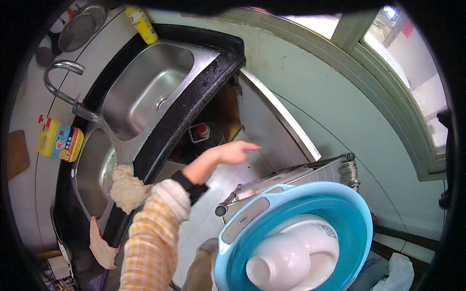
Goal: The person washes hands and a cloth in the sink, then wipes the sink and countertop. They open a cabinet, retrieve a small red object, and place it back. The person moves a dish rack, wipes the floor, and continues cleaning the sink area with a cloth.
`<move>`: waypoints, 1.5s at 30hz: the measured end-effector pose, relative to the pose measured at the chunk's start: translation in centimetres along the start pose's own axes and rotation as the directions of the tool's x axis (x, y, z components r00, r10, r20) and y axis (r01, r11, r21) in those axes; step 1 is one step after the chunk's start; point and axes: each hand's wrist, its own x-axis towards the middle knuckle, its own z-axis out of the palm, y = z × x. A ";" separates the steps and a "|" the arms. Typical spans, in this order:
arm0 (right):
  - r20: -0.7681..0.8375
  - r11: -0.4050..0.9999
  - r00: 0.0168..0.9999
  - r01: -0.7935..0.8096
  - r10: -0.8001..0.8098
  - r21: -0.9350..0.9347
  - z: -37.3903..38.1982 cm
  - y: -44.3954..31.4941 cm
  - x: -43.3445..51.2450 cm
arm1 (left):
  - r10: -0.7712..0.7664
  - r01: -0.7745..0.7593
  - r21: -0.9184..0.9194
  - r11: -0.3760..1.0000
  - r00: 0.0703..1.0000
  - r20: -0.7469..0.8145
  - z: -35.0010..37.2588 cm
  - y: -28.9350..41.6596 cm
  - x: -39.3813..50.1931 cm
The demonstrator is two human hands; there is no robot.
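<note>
My left hand (235, 152), in a yellow checked sleeve, is over the floor in front of the open cabinet below the sink. One finger points right, and nothing shows in the hand. My right hand is out of view. At the lower right, a blue plastic basin (355, 207) with a strainer insert holds white ceramic bowls (282, 258); what supports it is hidden. A metal rack (291, 175) stands just beyond it. To the left are a steel double sink (145, 87) and a chrome faucet (60, 92). A beige cloth (127, 187) hangs over the sink's front edge.
A yellow detergent jug (62, 142) and a yellow bottle (142, 25) stand by the sink. A second cloth (102, 247) lies over the counter edge. The cabinet door (276, 120) juts out towards the rack. A plastic bag (397, 272) is at the lower right.
</note>
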 end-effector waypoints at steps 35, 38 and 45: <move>0.068 0.997 0.997 0.043 -0.039 -0.065 -0.7 5.3 -3.7 | -0.516 0.240 0.928 0.284 0.854 -0.064 33.9 2.8 -13.5; 0.079 0.997 0.996 0.044 -0.039 -0.068 -0.5 6.1 -4.0 | -0.584 0.113 0.956 0.271 0.809 0.070 38.0 4.4 -16.1; 0.088 0.995 0.994 0.072 -0.066 -0.066 0.2 7.1 -4.0 | -0.725 0.333 0.912 0.238 0.687 -0.061 41.0 8.2 -21.0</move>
